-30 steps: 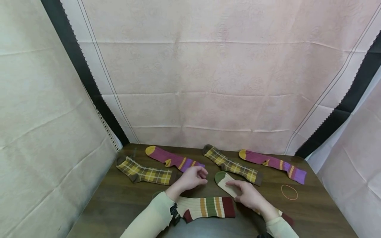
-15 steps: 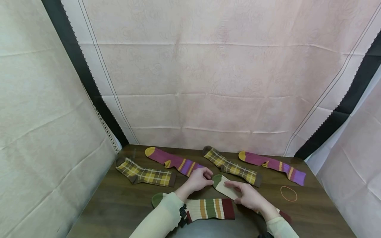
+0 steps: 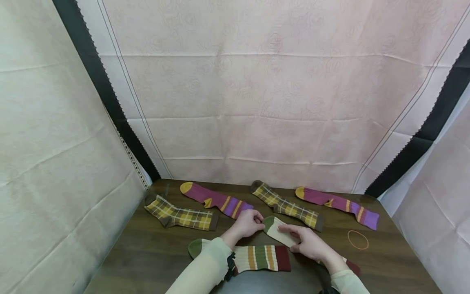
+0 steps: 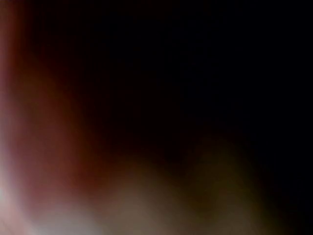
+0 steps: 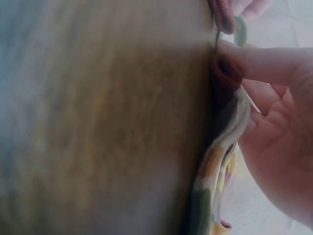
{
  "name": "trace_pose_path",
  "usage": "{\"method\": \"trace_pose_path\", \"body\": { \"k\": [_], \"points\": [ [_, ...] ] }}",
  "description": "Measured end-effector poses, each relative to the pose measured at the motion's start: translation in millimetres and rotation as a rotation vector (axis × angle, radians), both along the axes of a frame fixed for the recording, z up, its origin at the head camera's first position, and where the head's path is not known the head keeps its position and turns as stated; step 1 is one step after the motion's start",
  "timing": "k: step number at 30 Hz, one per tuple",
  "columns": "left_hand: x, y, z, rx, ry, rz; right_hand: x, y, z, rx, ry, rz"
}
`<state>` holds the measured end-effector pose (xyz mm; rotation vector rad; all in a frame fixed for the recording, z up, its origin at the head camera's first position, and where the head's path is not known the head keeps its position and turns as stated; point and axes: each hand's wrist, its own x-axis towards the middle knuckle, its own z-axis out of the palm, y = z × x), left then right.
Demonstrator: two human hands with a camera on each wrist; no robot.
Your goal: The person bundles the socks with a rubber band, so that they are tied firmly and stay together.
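A cream striped sock with a green toe (image 3: 269,222) lies slanted on the table, partly covered by my right hand (image 3: 307,244). That hand's fingers rest stretched along the cream foot. In the right wrist view my right thumb (image 5: 274,63) touches the dark red heel (image 5: 227,73). My left hand (image 3: 247,225) pinches the toe tip between thumb and curled fingers. Its matching sock (image 3: 261,258) lies flat below, partly behind the left wrist. The left wrist view is too dark and blurred to read.
Behind the hands lie two yellow plaid socks, left (image 3: 183,214) and right (image 3: 288,206). Two purple socks, left (image 3: 216,198) and right (image 3: 338,203), lie farther back. A rubber band (image 3: 358,240) is at the right. Pale cloth walls (image 3: 264,102) surround the wooden table (image 3: 132,255).
My left hand has moved right, to the green toe, and now pinches it. The cream sock's toe has shifted slightly left and down. My right hand stays nearly in place on the sock.
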<state>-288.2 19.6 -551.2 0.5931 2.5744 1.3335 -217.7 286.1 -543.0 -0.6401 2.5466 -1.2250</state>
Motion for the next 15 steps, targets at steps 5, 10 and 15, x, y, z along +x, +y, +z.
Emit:
{"method": "trace_pose_path", "body": {
  "k": [5, 10, 15],
  "points": [
    [-0.1, 1.8, 0.5, 0.005, 0.013, -0.005, 1.5, 6.2, 0.0, -0.057, -0.014, 0.013],
    [-0.5, 1.9, -1.7, 0.009, 0.018, 0.000, 8.2, 12.3, 4.4, -0.085, -0.024, 0.008],
    [-1.1, 0.0, -4.0, 0.002, 0.015, 0.013, 16.9, 21.7, 8.2, -0.084, -0.014, -0.018]
  ]
}}
